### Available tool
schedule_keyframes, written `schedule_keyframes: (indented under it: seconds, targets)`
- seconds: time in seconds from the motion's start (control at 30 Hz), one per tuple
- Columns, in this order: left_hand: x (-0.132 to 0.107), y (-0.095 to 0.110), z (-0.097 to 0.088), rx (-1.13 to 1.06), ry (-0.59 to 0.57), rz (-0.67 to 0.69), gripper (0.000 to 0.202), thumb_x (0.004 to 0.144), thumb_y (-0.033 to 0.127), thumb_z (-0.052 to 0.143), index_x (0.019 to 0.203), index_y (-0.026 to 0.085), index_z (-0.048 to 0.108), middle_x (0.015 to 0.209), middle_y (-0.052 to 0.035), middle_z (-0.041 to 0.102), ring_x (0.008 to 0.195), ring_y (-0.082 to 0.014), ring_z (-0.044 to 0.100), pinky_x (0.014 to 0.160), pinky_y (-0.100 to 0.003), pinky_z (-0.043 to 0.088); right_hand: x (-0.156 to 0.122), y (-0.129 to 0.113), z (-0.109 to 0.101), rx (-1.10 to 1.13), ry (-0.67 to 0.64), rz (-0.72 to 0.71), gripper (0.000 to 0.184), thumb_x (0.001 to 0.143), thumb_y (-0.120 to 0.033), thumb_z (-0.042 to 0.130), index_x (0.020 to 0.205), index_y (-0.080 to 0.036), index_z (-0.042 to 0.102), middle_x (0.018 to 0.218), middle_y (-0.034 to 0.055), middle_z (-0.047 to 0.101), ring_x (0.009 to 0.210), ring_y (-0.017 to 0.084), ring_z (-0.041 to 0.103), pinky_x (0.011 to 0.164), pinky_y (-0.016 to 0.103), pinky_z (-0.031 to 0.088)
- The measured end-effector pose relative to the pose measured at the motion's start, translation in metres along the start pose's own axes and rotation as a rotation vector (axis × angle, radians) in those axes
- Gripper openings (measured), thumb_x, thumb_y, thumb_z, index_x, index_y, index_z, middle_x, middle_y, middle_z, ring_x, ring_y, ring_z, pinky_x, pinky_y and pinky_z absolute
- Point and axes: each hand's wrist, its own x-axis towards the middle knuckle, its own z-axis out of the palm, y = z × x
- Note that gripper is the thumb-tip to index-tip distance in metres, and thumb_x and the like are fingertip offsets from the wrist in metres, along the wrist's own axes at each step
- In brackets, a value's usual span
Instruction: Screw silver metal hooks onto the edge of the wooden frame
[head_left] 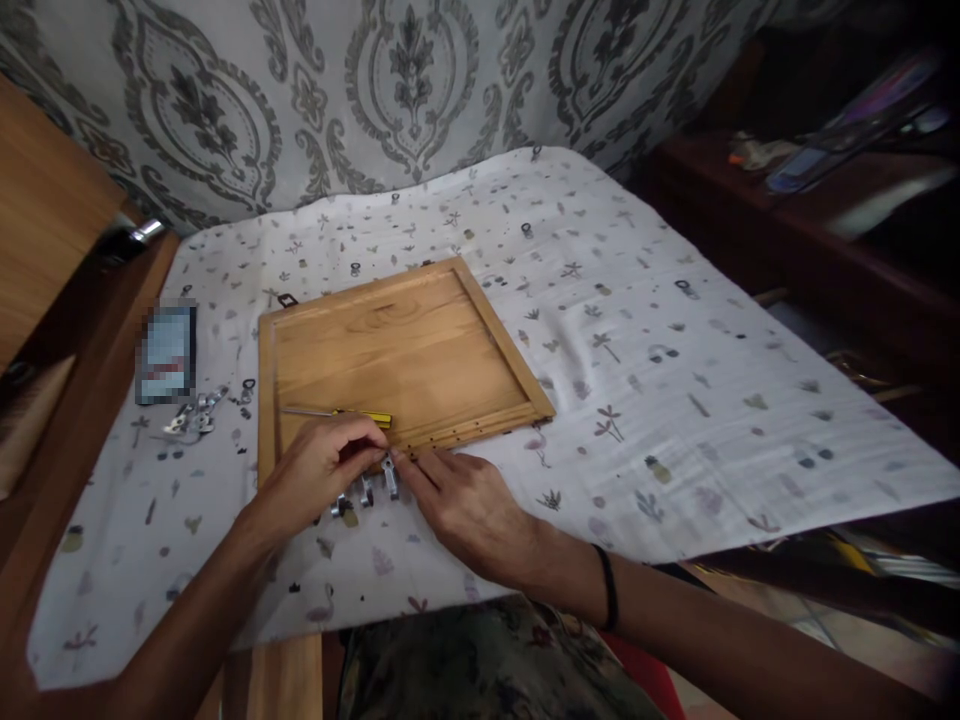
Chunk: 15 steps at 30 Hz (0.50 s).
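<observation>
A flat wooden panel with a raised frame (405, 350) lies on a white patterned cloth. A screwdriver with a yellow handle (352, 414) rests on the panel near its front edge. My left hand (319, 465) is closed in a pinch at the panel's front edge, just over a small metal hinge (389, 475). My right hand (465, 500) lies beside it, fingertips pressed on the same hinge. Two more small metal hinges (352, 498) sit on the cloth under my left hand. Small holes run along the panel's front rail.
A phone (166, 352) lies on the cloth at the left, with a pile of metal hardware (195, 415) just below it. A wooden cabinet edge (67, 330) runs along the left. A dark wooden shelf (810, 230) with clutter stands at the right.
</observation>
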Motion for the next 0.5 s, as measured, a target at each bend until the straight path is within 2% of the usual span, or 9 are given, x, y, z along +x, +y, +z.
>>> schedule_keyframes:
  seconds: [0.17,0.37,0.5]
  targets:
    - [0.0002,-0.0013,0.0007,-0.002,-0.004,0.035,0.01,0.088,0.018,0.064,0.079,0.019,0.069,0.073,0.0006,0.069,0.067,-0.0141,0.063,0.062,-0.023,0.044,0.0001,-0.001,0.0006,0.008,0.014,0.014,0.03,0.095,-0.006,0.051,0.125,-0.004,0.057,0.087,0.0066,0.067,0.07,0.02,0.06,0.058,0.033,0.048]
    - [0.0026,0.003,-0.0003,0.026,-0.023,0.197,0.017,0.093,0.011,0.059,0.078,0.017,0.067,0.072,0.0011,0.066,0.067,-0.0123,0.062,0.062,-0.022,0.043,-0.0008,-0.0004,0.0024,-0.007,0.012,0.009,0.033,0.094,-0.006,0.052,0.127,-0.004,0.058,0.087,0.0073,0.068,0.073,0.02,0.06,0.058,0.032,0.048]
    - [0.0031,0.0025,-0.0039,0.082,-0.057,0.249,0.019,0.097,0.012,0.057,0.08,0.016,0.065,0.075,0.0004,0.066,0.068,-0.012,0.062,0.062,-0.021,0.043,-0.0009,-0.0007,0.0029,-0.004,0.021,0.011,0.034,0.093,-0.006,0.055,0.127,-0.004,0.059,0.088,0.0074,0.068,0.073,0.02,0.061,0.058,0.033,0.048]
